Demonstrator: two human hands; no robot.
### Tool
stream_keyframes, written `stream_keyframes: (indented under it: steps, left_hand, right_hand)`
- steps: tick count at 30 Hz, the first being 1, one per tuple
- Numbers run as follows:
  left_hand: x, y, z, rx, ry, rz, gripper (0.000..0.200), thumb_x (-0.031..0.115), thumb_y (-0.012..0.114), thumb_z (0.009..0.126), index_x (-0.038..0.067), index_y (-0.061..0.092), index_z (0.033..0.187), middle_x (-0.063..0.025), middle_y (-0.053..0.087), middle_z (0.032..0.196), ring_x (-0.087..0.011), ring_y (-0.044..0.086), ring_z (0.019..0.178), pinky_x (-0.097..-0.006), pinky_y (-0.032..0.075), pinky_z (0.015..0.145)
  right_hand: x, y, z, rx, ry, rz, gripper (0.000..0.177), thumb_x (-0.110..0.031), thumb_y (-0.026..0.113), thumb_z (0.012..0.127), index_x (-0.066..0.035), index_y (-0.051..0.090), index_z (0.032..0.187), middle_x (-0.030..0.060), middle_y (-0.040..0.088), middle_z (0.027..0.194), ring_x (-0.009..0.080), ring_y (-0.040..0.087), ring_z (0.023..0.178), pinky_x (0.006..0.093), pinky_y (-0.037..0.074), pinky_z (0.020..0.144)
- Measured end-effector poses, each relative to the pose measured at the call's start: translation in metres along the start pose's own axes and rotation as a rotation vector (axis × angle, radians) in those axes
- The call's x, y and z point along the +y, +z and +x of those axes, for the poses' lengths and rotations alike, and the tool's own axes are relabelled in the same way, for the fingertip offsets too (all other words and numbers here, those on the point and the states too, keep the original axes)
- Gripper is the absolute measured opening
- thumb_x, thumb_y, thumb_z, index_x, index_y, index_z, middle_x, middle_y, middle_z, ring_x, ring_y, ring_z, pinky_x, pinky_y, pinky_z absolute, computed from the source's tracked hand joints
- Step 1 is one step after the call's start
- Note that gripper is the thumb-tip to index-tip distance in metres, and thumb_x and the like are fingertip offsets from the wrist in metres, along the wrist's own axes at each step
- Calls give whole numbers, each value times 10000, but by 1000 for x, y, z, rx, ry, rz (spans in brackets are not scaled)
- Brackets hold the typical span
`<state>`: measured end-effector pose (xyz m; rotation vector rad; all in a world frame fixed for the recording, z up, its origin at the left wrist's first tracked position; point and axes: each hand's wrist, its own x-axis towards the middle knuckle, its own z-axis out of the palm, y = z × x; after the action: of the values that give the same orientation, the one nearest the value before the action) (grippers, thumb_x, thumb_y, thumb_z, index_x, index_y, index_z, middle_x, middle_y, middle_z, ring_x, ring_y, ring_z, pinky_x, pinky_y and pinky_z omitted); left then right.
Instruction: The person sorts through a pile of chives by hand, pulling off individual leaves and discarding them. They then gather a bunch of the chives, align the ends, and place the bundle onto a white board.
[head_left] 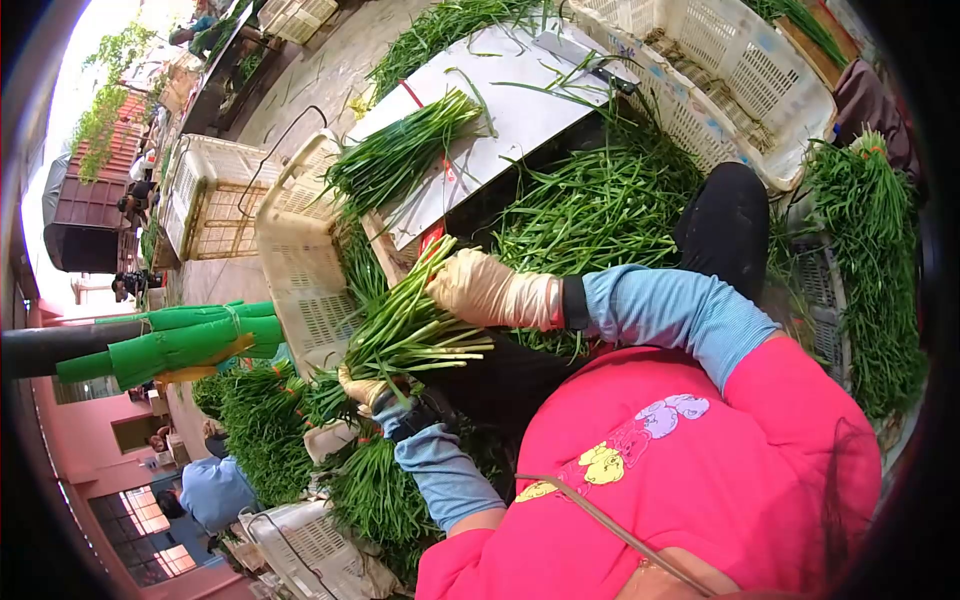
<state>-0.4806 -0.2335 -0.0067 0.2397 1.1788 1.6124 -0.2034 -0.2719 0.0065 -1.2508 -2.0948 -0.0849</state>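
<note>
A bunch of green chives [405,325] with pale cut ends is held between my two gloved hands. My right hand [478,288] is closed on the stems at the upper side of the bunch. Below, my left hand [362,388] wraps around the leafy side, its fingers partly hidden by leaves. Just beyond my hands, another chive bunch [405,150] lies on a white board [500,110]. A knife [590,62] rests at the board's far end. Loose chives [600,215] are heaped beside the board, close to my right forearm.
A white plastic crate [300,255] stands to the left of my hands, and another crate [725,70] is at the upper right. Tied chive bunches [865,270] are stacked at the right. A green-wrapped pole [195,340] juts in from the left. A person in blue [215,492] sits farther off.
</note>
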Motion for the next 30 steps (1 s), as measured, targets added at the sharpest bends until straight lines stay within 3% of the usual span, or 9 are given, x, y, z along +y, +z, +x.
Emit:
stream_keyframes:
  steps: [7, 11, 15, 17, 21, 25, 27, 29, 30]
  left_hand:
    - [0, 0, 6, -134, -101, 4, 479, 351, 384, 845, -22, 586, 1068, -206, 623, 1033, -377, 598, 917, -524, 470, 848]
    - [-3, 8, 4, -37, -55, 15, 468, 390, 418, 830, 2, 600, 1020, -183, 626, 1018, -353, 585, 915, -493, 467, 840]
    - [3, 13, -9, -58, -120, 36, 528, 419, 382, 830, -10, 591, 1056, -204, 620, 1037, -364, 587, 920, -509, 454, 869]
    - [5, 21, -20, -75, -161, 45, 541, 421, 363, 835, -19, 587, 1056, -213, 617, 1033, -366, 588, 917, -521, 456, 859]
    - [1, -3, 20, -15, -74, 33, 398, 357, 414, 836, 19, 607, 920, -173, 639, 934, -335, 601, 846, -479, 488, 806]
    - [2, 4, 12, -67, -103, 21, 411, 369, 417, 839, 16, 611, 919, -179, 639, 919, -337, 600, 838, -483, 489, 796]
    - [2, 9, 5, -136, -42, 39, 406, 362, 413, 840, 16, 617, 899, -177, 643, 892, -331, 605, 815, -475, 494, 781]
    - [7, 3, 8, -126, -64, 30, 394, 352, 415, 839, 18, 618, 890, -174, 644, 882, -327, 606, 800, -470, 497, 771]
    - [7, 2, 11, -119, -88, 16, 383, 341, 418, 838, 19, 619, 881, -171, 645, 872, -322, 608, 785, -464, 499, 762]
  right_hand:
    - [30, -20, -42, -171, -11, 30, 92, -166, 551, 728, -83, 520, 701, 78, 561, 616, 256, 585, 598, 372, 470, 568]
    - [49, -17, -54, -208, 106, 6, 82, -141, 571, 701, -61, 558, 710, 110, 596, 620, 281, 613, 591, 376, 488, 561]
    - [88, -29, -79, -391, 452, 1, 180, -251, 554, 832, -78, 594, 803, 107, 613, 688, 297, 619, 660, 408, 491, 615]
    - [91, -40, -74, -208, 493, 166, 313, -397, 566, 835, -85, 581, 818, 100, 616, 795, 301, 601, 791, 400, 482, 682]
    - [61, -41, -30, 38, 162, 307, 361, -397, 644, 762, -73, 620, 919, 83, 604, 867, 266, 575, 879, 379, 471, 749]
    - [23, -8, -5, -297, 118, 228, 206, -275, 584, 774, -79, 592, 835, 110, 615, 755, 280, 614, 764, 390, 491, 676]
    - [25, 7, -19, -175, 80, 211, 165, -243, 579, 779, -79, 569, 797, 113, 613, 691, 304, 619, 681, 398, 495, 610]
    - [39, -11, -31, -453, 113, 223, 158, -227, 588, 777, -71, 565, 789, 117, 617, 681, 318, 620, 653, 399, 495, 578]
    - [49, -1, -48, -371, 80, 229, 151, -214, 600, 769, -69, 558, 770, 120, 619, 667, 326, 621, 627, 403, 494, 562]
